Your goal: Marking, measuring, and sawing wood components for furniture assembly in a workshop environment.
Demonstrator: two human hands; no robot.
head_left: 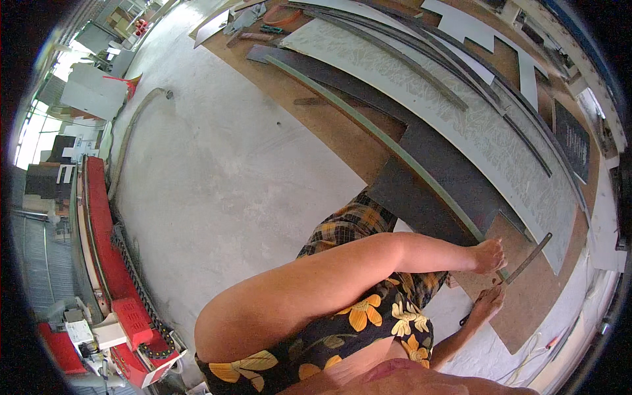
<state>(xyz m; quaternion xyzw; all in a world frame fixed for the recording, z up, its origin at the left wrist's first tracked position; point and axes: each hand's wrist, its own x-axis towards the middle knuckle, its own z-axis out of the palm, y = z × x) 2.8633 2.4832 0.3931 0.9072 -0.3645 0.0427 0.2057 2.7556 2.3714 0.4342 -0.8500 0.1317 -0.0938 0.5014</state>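
Observation:
My left hand [490,255] is closed at the near right end of a long, thin greenish strip [395,148], its fingers curled over it. The strip lies across dark sheets and runs to the far left. Just below, my right hand [488,301] has its fingers bent together close to the strip's end; what they hold cannot be made out. A narrow, dark flat bar [530,258] lies slantwise beside both hands, its lower end near my right fingertips. Beneath is a brown board [526,322]. A small dark object [465,320] shows by my right wrist.
Dark sheets [428,164], a pale patterned panel [395,72] and several long dark strips lie on the brown table [329,138]. A white cut-out sheet [461,23] is at the far right. A red machine rail [102,224] stands left, beyond the grey floor [204,164].

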